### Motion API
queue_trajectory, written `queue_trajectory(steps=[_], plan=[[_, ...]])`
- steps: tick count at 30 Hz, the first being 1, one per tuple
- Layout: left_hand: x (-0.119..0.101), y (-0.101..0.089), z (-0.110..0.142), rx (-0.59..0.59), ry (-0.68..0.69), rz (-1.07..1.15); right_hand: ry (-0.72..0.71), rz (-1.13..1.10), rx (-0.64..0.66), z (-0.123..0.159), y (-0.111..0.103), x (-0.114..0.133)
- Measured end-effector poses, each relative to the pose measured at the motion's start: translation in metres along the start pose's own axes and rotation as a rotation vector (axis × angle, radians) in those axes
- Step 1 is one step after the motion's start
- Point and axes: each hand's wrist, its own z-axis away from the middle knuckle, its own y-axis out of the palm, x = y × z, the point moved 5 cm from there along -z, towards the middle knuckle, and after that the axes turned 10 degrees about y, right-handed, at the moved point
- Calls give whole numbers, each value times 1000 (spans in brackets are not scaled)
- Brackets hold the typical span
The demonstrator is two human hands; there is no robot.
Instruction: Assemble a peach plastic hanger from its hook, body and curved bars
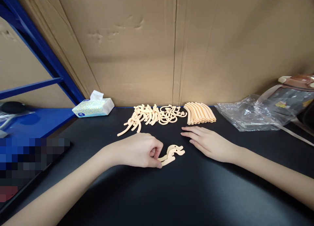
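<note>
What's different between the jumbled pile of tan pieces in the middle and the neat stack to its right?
The jumbled pile lies every which way; the neat stack is lined up side by side.
The jumbled pile mixes shapes, some strongly hooked; the neat stack's pieces look alike, gently curved.
The jumbled pile sprawls wider than the neat stack.
Both are pale tan and lie on the black tabletop.

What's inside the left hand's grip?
Two overlapping pale curved pieces reach into the left hand; their dark-dotted ends show to its right. The other ends are covered by that hand, so their shape can't be seen.
</note>
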Motion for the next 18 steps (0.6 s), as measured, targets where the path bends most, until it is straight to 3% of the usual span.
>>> queue_trajectory(steps=[7, 12, 18], plan=[[-1, 1, -5, -148, -15, -39, 3, -18, -16, 0, -1, 0], [-3, 10, -9, -176, -2, -9, -5, -12, -19, 0, -1, 0], [-10, 15, -13, -206, 154, -185, -4, 15, -17, 0, 1, -1]])
